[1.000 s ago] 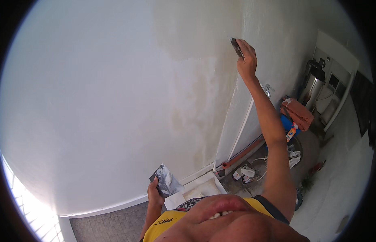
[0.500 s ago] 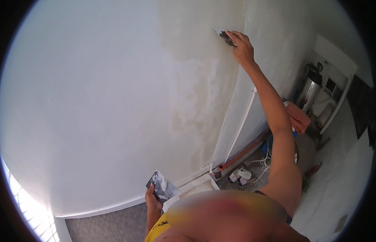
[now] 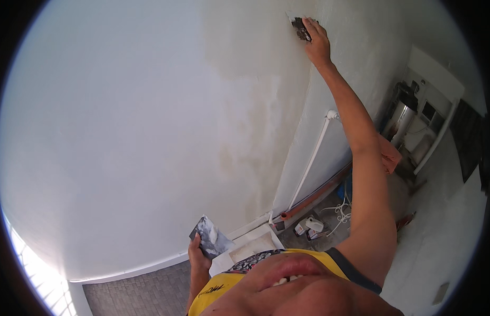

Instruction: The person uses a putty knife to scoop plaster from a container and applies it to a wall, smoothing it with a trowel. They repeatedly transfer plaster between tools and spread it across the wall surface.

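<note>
High up by the corner, my right hand (image 3: pixel 317 46) grips a putty knife (image 3: pixel 301 29) with a dark, smeared handle. Its blade lies against the wall (image 3: pixel 150 105), where damp beige patches show between white coated areas. Low down, my left hand (image 3: pixel 198 254) is wrapped round the edge of a second, wider putty knife (image 3: pixel 211 238). White filler clings to that grey blade, which is held away from the wall at waist height. My right arm is stretched up along the corner.
A white pipe (image 3: pixel 310 163) runs up the side wall. An orange-brown pipe (image 3: pixel 318 197) lies along its foot, near white containers (image 3: pixel 311 227) and a white curled metal frame (image 3: pixel 340 213). A white board or box (image 3: pixel 253 247) stands below. Dark tiles (image 3: pixel 137 292) cover the floor at lower left.
My right hand has slid its putty knife higher up the wall, close along the corner. The left hand with the filler-covered blade has barely moved.
</note>
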